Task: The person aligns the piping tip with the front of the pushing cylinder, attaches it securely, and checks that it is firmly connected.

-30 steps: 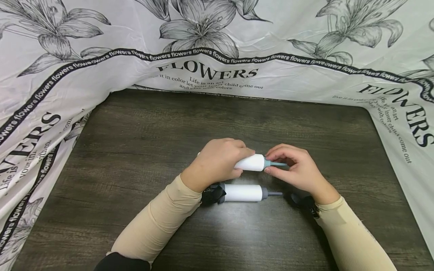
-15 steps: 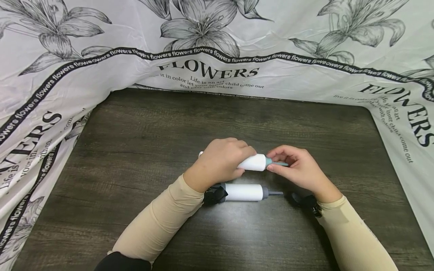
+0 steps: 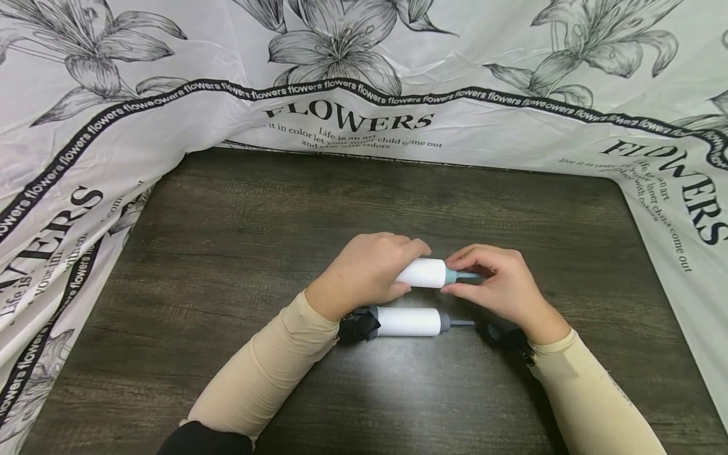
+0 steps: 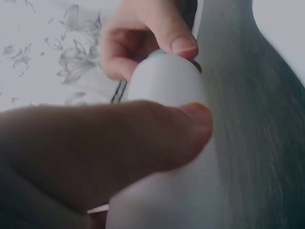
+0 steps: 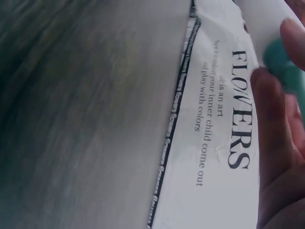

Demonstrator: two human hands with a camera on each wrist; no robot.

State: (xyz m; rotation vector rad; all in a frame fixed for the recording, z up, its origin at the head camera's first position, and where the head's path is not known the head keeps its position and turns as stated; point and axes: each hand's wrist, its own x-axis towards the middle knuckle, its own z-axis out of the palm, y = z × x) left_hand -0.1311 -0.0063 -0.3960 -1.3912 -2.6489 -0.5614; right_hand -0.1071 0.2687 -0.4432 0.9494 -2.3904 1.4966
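A white balloon hand pump (image 3: 423, 273) with a teal nozzle (image 3: 466, 275) lies level above the middle of the table. My left hand (image 3: 366, 272) grips its barrel from above, hiding the rear part. At the nozzle end, my right hand (image 3: 503, 284) pinches the teal collar between thumb and fingers. In the left wrist view, the left thumb crosses the white barrel (image 4: 164, 83). The right wrist view shows fingers around the teal collar (image 5: 281, 59). Just nearer to me rests a second white pump (image 3: 408, 321) with a grey nozzle (image 3: 462, 323), touched by neither hand.
The dark wood-grain table (image 3: 273, 202) is bordered at the back and both sides by a white curtain (image 3: 500, 133) printed with flowers. A black wrist strap part (image 3: 359, 324) on the left arm overlaps the second pump's rear end.
The right fingers have shifted slightly about the teal collar, spreading a little wider since half a second ago. The left hand keeps its grip and the second pump stays put.
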